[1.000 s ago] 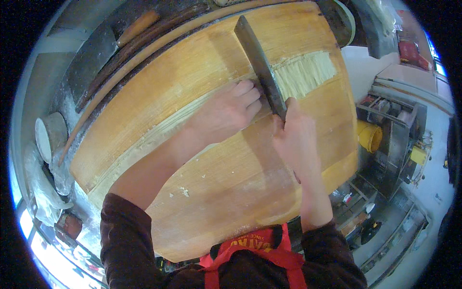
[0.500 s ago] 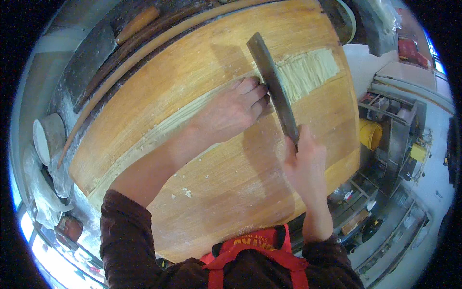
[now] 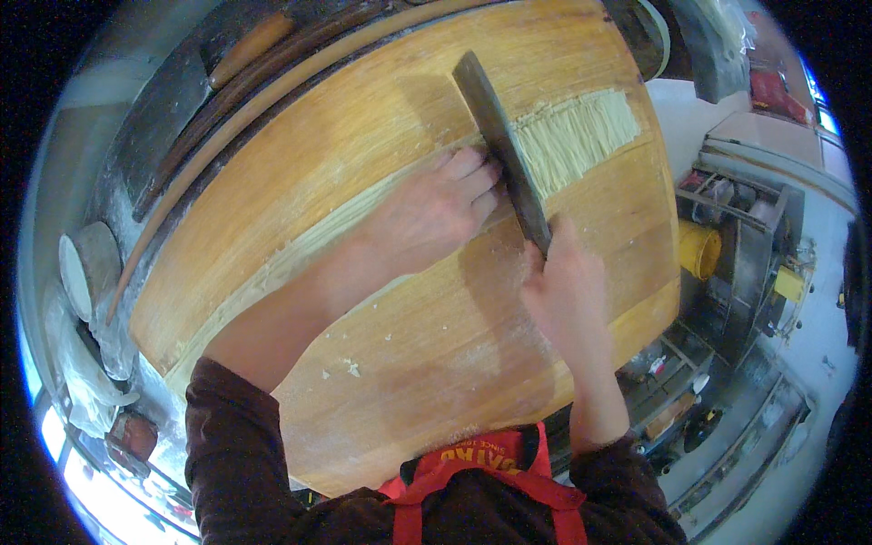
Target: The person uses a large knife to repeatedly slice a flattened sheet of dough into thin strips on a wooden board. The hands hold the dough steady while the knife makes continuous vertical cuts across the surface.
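A long folded strip of pale dough (image 3: 313, 238) runs diagonally across the wooden board (image 3: 436, 350), partly hidden under my left forearm. My left hand (image 3: 443, 204) presses on this dough with curled fingers, its knuckles close against the left side of a long knife (image 3: 500, 136). Closed around the knife's near end is my right hand (image 3: 568, 282). The blade, seen nearly edge-on from above, stands across the dough. To its right lies a flat row of thin cut noodles (image 3: 581, 141). Where the blade's lower edge meets the dough is hidden.
Beyond the board's far edge lie a long pale rolling pin (image 3: 241, 118), a dark rod and a wide scraper-like blade with a wooden handle (image 3: 250, 52). A white tub (image 3: 89, 263) stands at left. A yellow bucket (image 3: 698, 252) is at right. Dough crumbs (image 3: 351, 368) dot the board.
The knife and my right hand have shifted left and slightly away from me. My left hand has edged left along the dough. The row of cut noodles reaches a bit further left.
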The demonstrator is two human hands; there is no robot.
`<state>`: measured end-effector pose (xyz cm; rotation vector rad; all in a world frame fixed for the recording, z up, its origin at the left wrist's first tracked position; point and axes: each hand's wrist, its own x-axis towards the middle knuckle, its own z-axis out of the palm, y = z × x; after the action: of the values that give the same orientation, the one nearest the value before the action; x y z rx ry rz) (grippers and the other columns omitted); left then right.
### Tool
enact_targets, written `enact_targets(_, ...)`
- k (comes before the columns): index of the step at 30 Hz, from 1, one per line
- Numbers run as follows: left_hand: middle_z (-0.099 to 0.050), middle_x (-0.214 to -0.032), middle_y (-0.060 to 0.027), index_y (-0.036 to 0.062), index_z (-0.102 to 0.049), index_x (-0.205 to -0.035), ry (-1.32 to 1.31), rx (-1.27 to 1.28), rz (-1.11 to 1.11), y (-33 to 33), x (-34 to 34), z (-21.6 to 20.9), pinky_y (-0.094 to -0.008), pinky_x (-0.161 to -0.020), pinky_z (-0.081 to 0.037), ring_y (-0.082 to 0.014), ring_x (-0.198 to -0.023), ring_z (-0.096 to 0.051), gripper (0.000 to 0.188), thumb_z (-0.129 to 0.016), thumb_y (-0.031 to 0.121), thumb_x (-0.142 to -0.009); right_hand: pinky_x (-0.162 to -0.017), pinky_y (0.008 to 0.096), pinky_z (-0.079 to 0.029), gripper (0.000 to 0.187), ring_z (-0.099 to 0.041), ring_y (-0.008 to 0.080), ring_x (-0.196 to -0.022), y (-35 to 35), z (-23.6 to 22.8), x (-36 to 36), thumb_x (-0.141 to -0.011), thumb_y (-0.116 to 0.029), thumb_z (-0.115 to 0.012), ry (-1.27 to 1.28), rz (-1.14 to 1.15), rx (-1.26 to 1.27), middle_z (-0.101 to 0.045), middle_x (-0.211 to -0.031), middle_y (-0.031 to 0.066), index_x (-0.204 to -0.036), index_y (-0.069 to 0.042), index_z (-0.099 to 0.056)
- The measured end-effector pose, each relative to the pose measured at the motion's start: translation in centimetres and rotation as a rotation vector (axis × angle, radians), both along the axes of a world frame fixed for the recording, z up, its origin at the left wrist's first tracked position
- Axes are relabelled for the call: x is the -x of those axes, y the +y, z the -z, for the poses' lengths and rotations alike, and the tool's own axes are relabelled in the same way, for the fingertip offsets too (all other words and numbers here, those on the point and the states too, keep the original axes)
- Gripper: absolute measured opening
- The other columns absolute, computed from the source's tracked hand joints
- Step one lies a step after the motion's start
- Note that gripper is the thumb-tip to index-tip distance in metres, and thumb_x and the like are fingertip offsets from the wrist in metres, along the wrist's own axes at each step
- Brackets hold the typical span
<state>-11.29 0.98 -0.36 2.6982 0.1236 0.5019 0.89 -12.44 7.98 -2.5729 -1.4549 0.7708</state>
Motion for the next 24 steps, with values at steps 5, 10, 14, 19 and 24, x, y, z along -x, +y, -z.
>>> enact_targets(5,-0.059,-0.106,-0.0118,-0.0019,-0.063,-0.098,0.04,-0.025,0.013,0.0,0.3,-0.4,-0.0343,-0.09,-0.044,-0.0269,-0.102,-0.051,0.03,-0.057,0.013,-0.073,-0.055,0.0495,-0.045,0.019,-0.059,0.0416,-0.066,-0.7,1.0,-0.7,-0.081,-0.008,-0.059,0.06,0.043,-0.072,-0.058,-0.076,0.0216,-0.092,-0.003,-0.044)
enact_targets(10,-0.059,-0.107,-0.0103,-0.0021,-0.065,-0.097,-0.051,-0.045,-0.013,-0.1,0.2,0.4,-0.031,-0.089,-0.044,-0.024,-0.102,-0.049,0.029,-0.057,0.013,-0.073,-0.055,0.0478,-0.046,0.018,-0.058,0.0411,-0.065,-1.9,-0.9,0.4,-0.08,-0.006,-0.06,-0.018,-0.076,-0.188,-0.058,-0.079,0.0207,-0.09,-0.003,-0.044)
enact_targets(14,-0.058,-0.107,-0.0095,-0.0018,-0.065,-0.097,0.0,-0.048,0.0,0.0,0.3,0.1,-0.03,-0.088,-0.044,-0.0236,-0.102,-0.049,0.029,-0.057,0.013,-0.073,-0.055,0.048,-0.046,0.019,-0.059,0.0412,-0.066,-2.6,-0.5,0.3,-0.08,-0.006,-0.06,0.026,-0.001,-0.083,-0.058,-0.08,0.0208,-0.09,-0.002,-0.044)
enact_targets(19,-0.059,-0.104,-0.0089,-0.001,-0.065,-0.095,-0.031,0.0,-0.008,0.0,0.4,0.0,-0.0295,-0.088,-0.044,-0.0229,-0.103,-0.049,0.028,-0.057,0.014,-0.073,-0.054,0.0486,-0.047,0.019,-0.06,0.0416,-0.067,-2.0,-0.7,0.3,-0.081,-0.008,-0.059,-0.012,-0.045,-0.035,-0.059,-0.08,0.021,-0.09,-0.001,-0.044)
enact_targets(24,-0.059,-0.103,-0.0096,-0.0022,-0.065,-0.094,-0.012,-0.062,0.005,0.0,0.4,-0.2,-0.0293,-0.088,-0.044,-0.0231,-0.104,-0.049,0.028,-0.058,0.015,-0.072,-0.054,0.0489,-0.046,0.019,-0.06,0.0416,-0.068,1.1,0.6,0.2,-0.081,-0.007,-0.06,-0.027,-0.011,-0.025,-0.058,-0.076,0.0201,-0.091,-0.001,-0.044)
